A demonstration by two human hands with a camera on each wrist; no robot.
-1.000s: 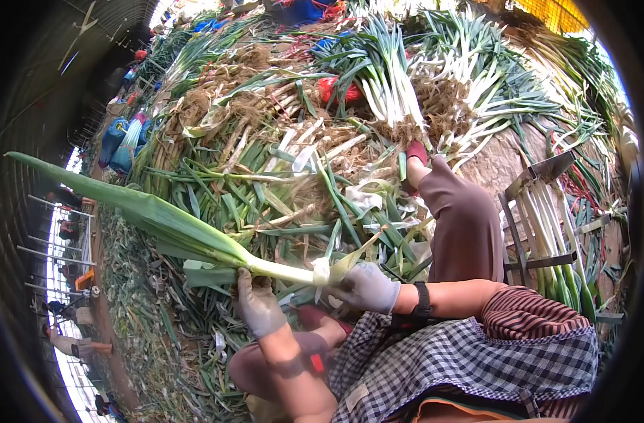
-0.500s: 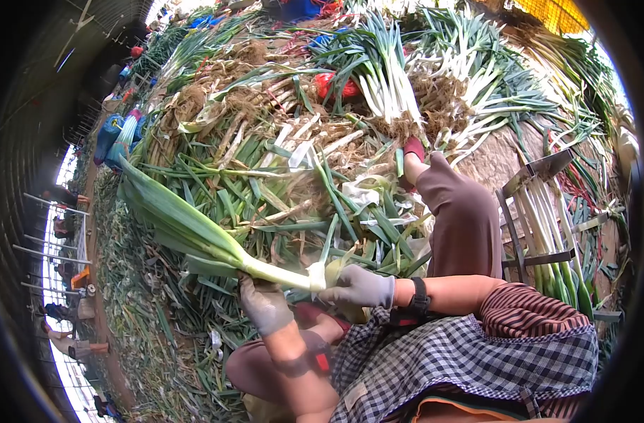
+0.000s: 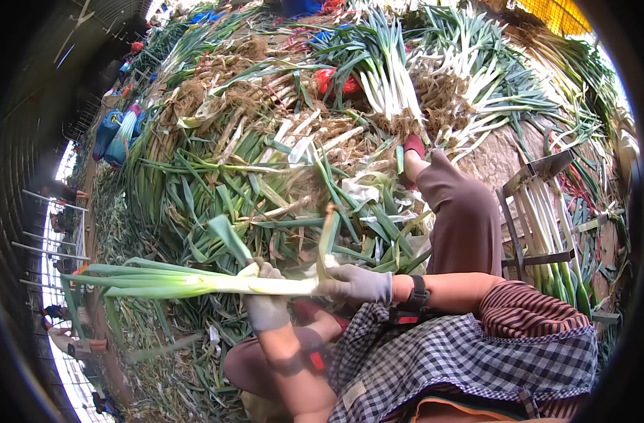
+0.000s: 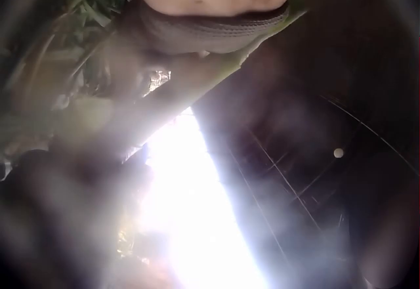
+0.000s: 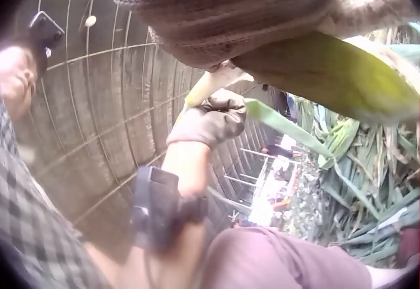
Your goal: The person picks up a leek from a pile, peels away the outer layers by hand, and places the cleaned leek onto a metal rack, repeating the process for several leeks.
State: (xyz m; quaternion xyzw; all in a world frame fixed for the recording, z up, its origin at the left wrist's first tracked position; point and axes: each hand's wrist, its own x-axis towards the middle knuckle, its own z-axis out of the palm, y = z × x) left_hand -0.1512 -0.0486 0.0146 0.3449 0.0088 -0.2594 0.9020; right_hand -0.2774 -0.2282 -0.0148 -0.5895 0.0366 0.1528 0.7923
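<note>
A leek [image 3: 230,283] lies level across both gloved hands in the head view, its green leaves fanned to the left. The left hand [image 3: 267,299] grips its pale stalk near the middle, fingers curled over it. At the white root end, the right hand [image 3: 357,283] pinches the stalk and a peeled-back outer leaf [image 3: 326,236] that stands upward. In the right wrist view the left hand [image 5: 210,122] is curled round the stalk, and a yellow-green leaf [image 5: 335,76] hangs beside the right hand [image 5: 230,20]. The left wrist view is dark and blurred, with the stalk [image 4: 190,89] crossing below the glove.
Loose leaves and trimmings [image 3: 195,183] cover the ground ahead. Bundled leeks [image 3: 389,77] with roots lie beyond the feet. On the right stands a metal rack [image 3: 523,233] holding leeks [image 3: 547,218]. A bent knee [image 3: 466,211] rises beside the right hand.
The leek has swung from slanting up-left to nearly level, its leaves now lower. The left hand has turned over the stalk, and an outer leaf now stands up from the root end.
</note>
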